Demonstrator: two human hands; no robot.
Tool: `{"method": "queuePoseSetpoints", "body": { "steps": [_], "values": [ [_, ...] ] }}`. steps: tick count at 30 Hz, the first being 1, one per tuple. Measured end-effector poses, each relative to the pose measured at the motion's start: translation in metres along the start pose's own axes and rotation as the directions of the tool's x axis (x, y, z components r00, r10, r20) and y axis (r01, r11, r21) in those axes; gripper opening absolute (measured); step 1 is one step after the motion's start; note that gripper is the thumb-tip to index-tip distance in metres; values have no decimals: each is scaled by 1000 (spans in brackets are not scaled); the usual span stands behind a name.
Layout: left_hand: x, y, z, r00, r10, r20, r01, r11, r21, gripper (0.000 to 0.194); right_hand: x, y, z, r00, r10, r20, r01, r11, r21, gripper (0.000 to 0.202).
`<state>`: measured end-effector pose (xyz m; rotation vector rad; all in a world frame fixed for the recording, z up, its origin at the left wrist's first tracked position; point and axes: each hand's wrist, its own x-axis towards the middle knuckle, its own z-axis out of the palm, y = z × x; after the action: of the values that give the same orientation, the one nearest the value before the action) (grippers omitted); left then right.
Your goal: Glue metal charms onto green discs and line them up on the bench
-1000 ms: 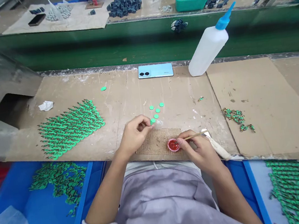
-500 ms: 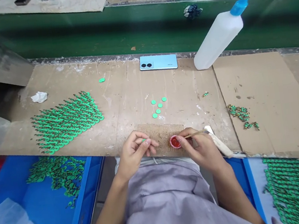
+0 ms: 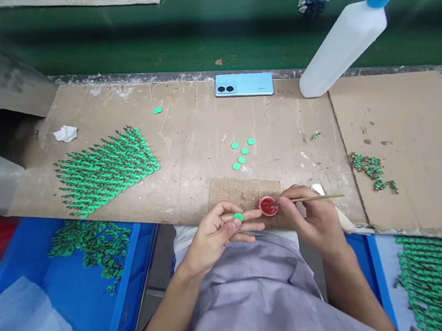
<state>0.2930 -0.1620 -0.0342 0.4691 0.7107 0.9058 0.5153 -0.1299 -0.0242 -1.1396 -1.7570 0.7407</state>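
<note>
My left hand (image 3: 210, 238) had fanned its fingers wider than before, my thumb holding a flat green round disc (image 3: 238, 217) against them, beside the small cup of red liquid (image 3: 269, 206). My right hand (image 3: 316, 223) kept its closed pinch on a thin wooden stick (image 3: 323, 197), which now lay more plainly in view.

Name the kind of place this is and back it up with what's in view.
Probably a small-parts assembly workshop: dense rows of green discs with attached bits cover part of the cardboard-topped bench, blue trays hold many more, and a squeeze bottle stands tilted nearby.
</note>
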Motion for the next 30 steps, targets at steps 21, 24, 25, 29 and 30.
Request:
{"method": "queuePoseSetpoints", "body": {
  "steps": [21,24,25,29,30],
  "values": [
    [-1,-7,0,983,175,-56,-150,940,306,27,-19,-4,7,960,69,-270,56,901,431,12],
    [2,-8,4,991,125,-49,-109,961,256,29,-19,-4,7,961,65,-269,62,897,437,12],
    [3,-9,5,992,115,-55,-99,968,229,30,-18,-4,7,961,60,-270,67,896,438,12],
    [6,-11,7,991,79,-104,-62,986,153,30,-18,-3,7,956,37,-290,84,916,393,11],
    [6,-11,7,991,74,-109,-56,986,154,31,-18,-3,6,957,26,-290,88,923,375,11]
  ]
}}
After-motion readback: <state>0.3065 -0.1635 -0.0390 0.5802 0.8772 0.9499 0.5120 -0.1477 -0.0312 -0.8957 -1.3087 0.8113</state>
